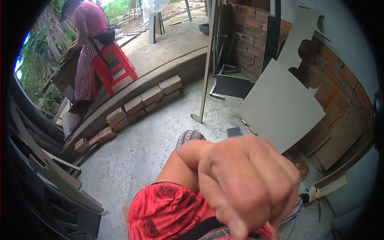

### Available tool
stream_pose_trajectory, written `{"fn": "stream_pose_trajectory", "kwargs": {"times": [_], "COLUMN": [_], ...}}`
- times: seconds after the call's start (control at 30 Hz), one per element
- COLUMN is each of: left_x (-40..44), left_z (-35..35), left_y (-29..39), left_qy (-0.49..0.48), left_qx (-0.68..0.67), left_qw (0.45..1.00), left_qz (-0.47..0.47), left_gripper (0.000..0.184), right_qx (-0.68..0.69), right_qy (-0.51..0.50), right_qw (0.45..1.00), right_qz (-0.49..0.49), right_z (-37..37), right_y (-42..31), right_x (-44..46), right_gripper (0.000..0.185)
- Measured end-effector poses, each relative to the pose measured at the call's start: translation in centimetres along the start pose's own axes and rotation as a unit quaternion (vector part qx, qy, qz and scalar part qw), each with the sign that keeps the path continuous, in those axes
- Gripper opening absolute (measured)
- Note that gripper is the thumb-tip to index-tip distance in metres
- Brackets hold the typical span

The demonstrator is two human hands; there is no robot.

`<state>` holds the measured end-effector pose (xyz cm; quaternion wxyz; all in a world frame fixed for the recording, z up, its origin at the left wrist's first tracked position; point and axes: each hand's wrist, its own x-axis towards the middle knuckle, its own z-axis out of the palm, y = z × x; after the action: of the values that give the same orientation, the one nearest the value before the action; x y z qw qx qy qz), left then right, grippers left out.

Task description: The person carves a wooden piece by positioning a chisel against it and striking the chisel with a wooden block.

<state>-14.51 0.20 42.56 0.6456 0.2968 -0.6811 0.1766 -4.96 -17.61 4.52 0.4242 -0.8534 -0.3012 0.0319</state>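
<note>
My left hand point(250, 180) is close to the camera, its back towards me and its fingers curled down. The thumb points at the lower edge of the view. Whatever the fingers hold, if anything, is hidden beneath the hand. Just below the thumb is a dark strap or edge point(208, 229), only partly visible, against my red rose-patterned clothing point(166, 210). A small patch of skin shows at the bottom beside this hand, too cut off to identify. I cannot make out my right hand. Patterned trouser fabric point(191, 137) appears beyond my bent arm.
Large pale boards point(282, 106) lean against the brick wall at right. A long thin strip point(207, 68) stands upright ahead. Bricks point(152, 96) line the concrete step. Outside, a person point(90, 24) is on a red stool point(116, 66). Dark panels point(88, 220) stand at left.
</note>
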Motion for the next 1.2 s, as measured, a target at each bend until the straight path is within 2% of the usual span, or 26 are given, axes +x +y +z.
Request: {"fn": "stream_pose_trajectory", "kwargs": {"times": [0.03, 0.07, 0.13, 0.2, 0.33, 0.4, 0.47, 0.53, 0.6, 0.67, 0.7, 0.73, 0.8, 0.83, 0.87, 0.93, 0.97, 1.0, 1.07, 1.1, 1.17, 1.2], "left_x": [-1.3, -2.6, -5.4, -7.6, -10.2, -11.1, -13.4, -17.0, -22.5, -29.0, -32.0, -34.5, -36.5, -37.3, -38.0, -39.5, -40.3, -39.5, -36.7, -37.1, -38.0, -37.9], "left_z": [-0.9, -1.9, -3.2, -4.6, -5.6, -6.1, -7.4, -7.9, -7.9, -6.7, -6.2, -5.4, -3.7, -3.3, -3.0, -2.4, -2.3, -2.4, -2.9, -2.9, -2.9, -2.8], "left_y": [0.3, 0.5, 0.0, -0.8, 0.0, 0.2, -1.3, -4.2, -6.5, -8.2, -9.2, -10.0, -10.9, -11.2, -11.6, -12.4, -13.0, -13.0, -12.8, -13.0, -13.1, -13.1], "left_qy": [0.049, 0.09, 0.203, 0.209, 0.255, 0.279, 0.256, 0.323, 0.258, 0.091, 0.021, -0.048, -0.086, -0.092, -0.097, -0.035, -0.008, -0.009, -0.054, -0.054, -0.008, -0.009], "left_qx": [0.024, 0.051, 0.087, 0.161, 0.124, 0.126, 0.152, 0.19, 0.333, 0.487, 0.47, 0.444, 0.395, 0.373, 0.37, 0.364, 0.376, 0.374, 0.376, 0.376, 0.391, 0.391], "left_qw": [0.995, 0.98, 0.94, 0.925, 0.893, 0.868, 0.863, 0.815, 0.709, 0.563, 0.499, 0.427, 0.487, 0.527, 0.529, 0.543, 0.544, 0.544, 0.507, 0.507, 0.563, 0.563], "left_qz": [-0.086, -0.169, -0.262, -0.275, -0.349, -0.392, -0.408, -0.442, -0.566, -0.661, -0.728, -0.786, -0.774, -0.759, -0.758, -0.756, -0.75, -0.751, -0.774, -0.774, -0.728, -0.728], "left_gripper": [0.028, 0.025, 0.013, 0.008, 0.012, 0.019, 0.025, 0.034, 0.05, 0.068, 0.072, 0.076, 0.079, 0.078, 0.078, 0.072, 0.065, 0.065, 0.06, 0.06, 0.056, 0.056], "right_qx": [0.04, -0.03, 0.051, 0.051, 0.057, 0.054, 0.054, 0.083, 0.064, 0.181, 0.198, 0.199, 0.23, 0.271, 0.271, 0.264, 0.258, 0.259, 0.13, 0.13, 0.103, 0.104], "right_qy": [-0.004, 0.03, -0.026, -0.012, -0.003, -0.001, -0.003, 0.011, -0.005, 0.019, 0.017, 0.011, 0.029, 0.043, 0.049, 0.007, 0.006, 0.006, 0.034, 0.034, 0.023, 0.024], "right_qw": [0.999, 0.998, 0.998, 0.998, 0.998, 0.998, 0.999, 0.996, 0.997, 0.977, 0.974, 0.973, 0.968, 0.955, 0.954, 0.956, 0.954, 0.954, 0.989, 0.989, 0.99, 0.99], "right_qz": [0.022, -0.044, 0.028, 0.019, 0.015, 0.01, 0.001, 0.025, 0.037, 0.116, 0.113, 0.118, 0.1, 0.114, 0.116, 0.13, 0.15, 0.153, 0.066, 0.067, 0.092, 0.093], "right_z": [-1.1, -1.8, -1.0, -0.8, -1.1, -1.0, -0.6, -0.6, -0.7, 0.0, 0.6, 0.7, 1.1, 0.9, 0.5, -0.7, -0.4, 0.1, 1.0, 0.6, -0.2, -0.2], "right_y": [-2.0, -2.8, -0.9, -0.3, -0.9, -0.3, -0.3, -0.5, -0.5, 0.5, 2.2, 2.7, 3.0, 2.1, 1.3, -0.7, -0.5, 0.2, 1.7, 1.1, -0.9, -0.8], "right_x": [-1.0, -1.5, -1.2, -1.5, -1.5, -1.5, -0.6, -0.8, -0.4, -0.5, -0.5, -0.6, 0.1, 0.4, 0.7, 1.1, 1.1, 1.0, 1.1, 1.2, 1.5, 1.6], "right_gripper": [0.024, 0.023, 0.022, 0.022, 0.022, 0.023, 0.024, 0.03, 0.037, 0.045, 0.052, 0.052, 0.058, 0.054, 0.054, 0.046, 0.041, 0.041, 0.041, 0.041, 0.046, 0.046]}}
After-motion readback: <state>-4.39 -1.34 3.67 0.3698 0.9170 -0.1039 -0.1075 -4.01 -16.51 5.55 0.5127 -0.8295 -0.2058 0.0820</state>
